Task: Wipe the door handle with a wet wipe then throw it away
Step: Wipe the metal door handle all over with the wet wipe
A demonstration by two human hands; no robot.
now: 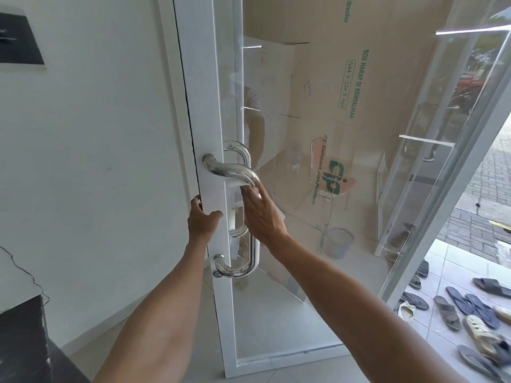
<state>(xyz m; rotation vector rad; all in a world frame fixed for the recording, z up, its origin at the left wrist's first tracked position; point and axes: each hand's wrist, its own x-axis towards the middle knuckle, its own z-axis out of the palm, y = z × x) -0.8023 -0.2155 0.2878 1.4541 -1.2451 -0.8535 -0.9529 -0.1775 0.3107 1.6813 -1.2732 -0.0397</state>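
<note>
A shiny chrome D-shaped door handle is fixed to the white frame of a glass door. My right hand is wrapped around the handle's vertical bar just below the upper bend, holding a white wet wipe against the bar; only a corner of the wipe shows past my palm. My left hand grips the door's white edge beside the handle, fingers behind the edge and thumb on the front. A small blue mesh bin stands on the floor behind the glass.
A white wall is left of the door. Big cardboard sheets lean behind the glass. Another open glass panel is at right, with several sandals on the floor. A dark counter sits at lower left.
</note>
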